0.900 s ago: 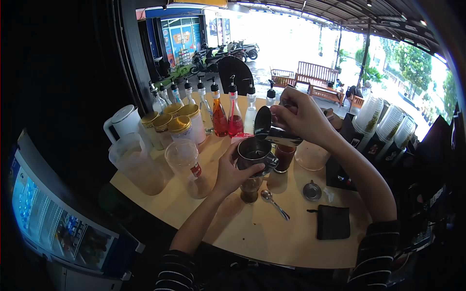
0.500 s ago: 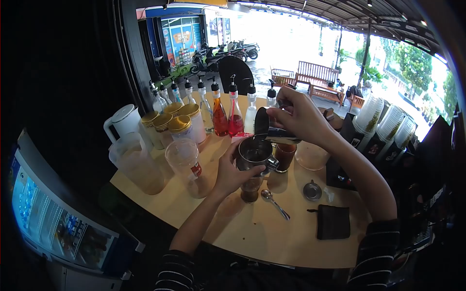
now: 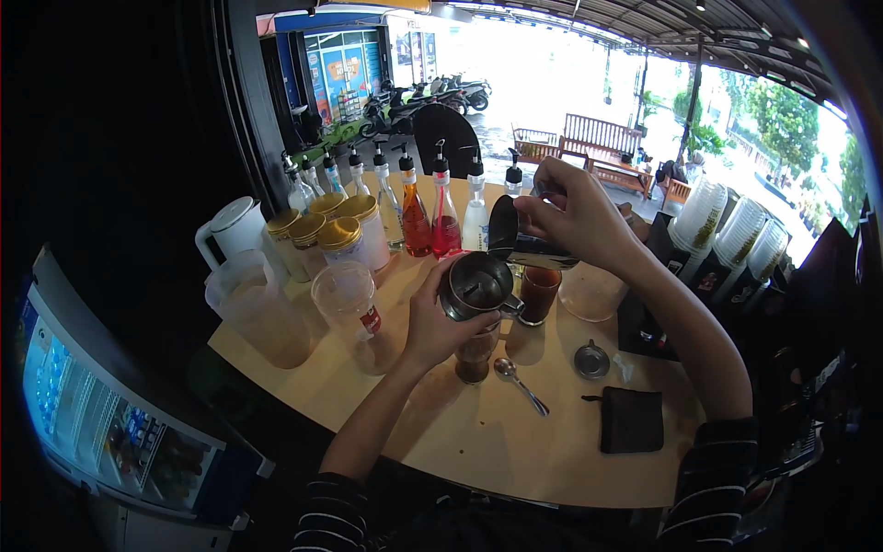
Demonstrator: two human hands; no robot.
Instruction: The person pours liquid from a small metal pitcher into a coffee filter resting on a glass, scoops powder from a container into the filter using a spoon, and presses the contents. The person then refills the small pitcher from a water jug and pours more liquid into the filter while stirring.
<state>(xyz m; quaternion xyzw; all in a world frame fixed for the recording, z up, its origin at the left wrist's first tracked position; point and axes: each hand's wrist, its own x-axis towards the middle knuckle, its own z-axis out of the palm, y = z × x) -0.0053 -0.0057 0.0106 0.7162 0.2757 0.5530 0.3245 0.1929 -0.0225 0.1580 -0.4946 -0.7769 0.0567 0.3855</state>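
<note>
Bright daylight lies beyond the far edge of the table, and I have a broad stretch of wood between the spoon and the near edge. Mid-table is tighter. Fingers of the left hand wrap round a metal cup, held over a glass; I can't tell whether they touch. Closed on a metal jug, the right hand holds it at the cup's rim. Another glass, red-brown inside, stands just beyond. One pouch lies toward the near right corner, one small dish farther in. I count nine pump bottles along the far edge, four gold-lidded jars toward the left and three cup stacks at the right. One clear jar bears a red label, too small for me to read.
</note>
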